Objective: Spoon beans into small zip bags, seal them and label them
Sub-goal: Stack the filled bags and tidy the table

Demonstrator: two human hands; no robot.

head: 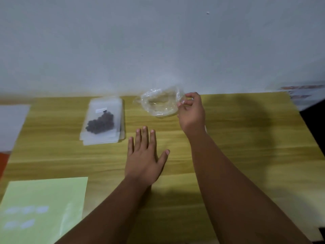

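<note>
- One bench (237, 155), wooden, carrying everything.
- Green label sheet (44, 199) at the front left, with white labels left on it (blurred).
- Stack of zip bags (103, 139) at mid-left, the topmost filled bag (112, 104) lying flat with dark beans (101, 123) and a white label (100, 110). Judged finished, the rest seemingly unfilled.
- Clear plastic bag (160, 103), crumpled, at the back edge. Pinched at its rim by the right grip (191, 111).
- Left grip (146, 159) released, flat on the bench.
- No spoon in view.
</note>
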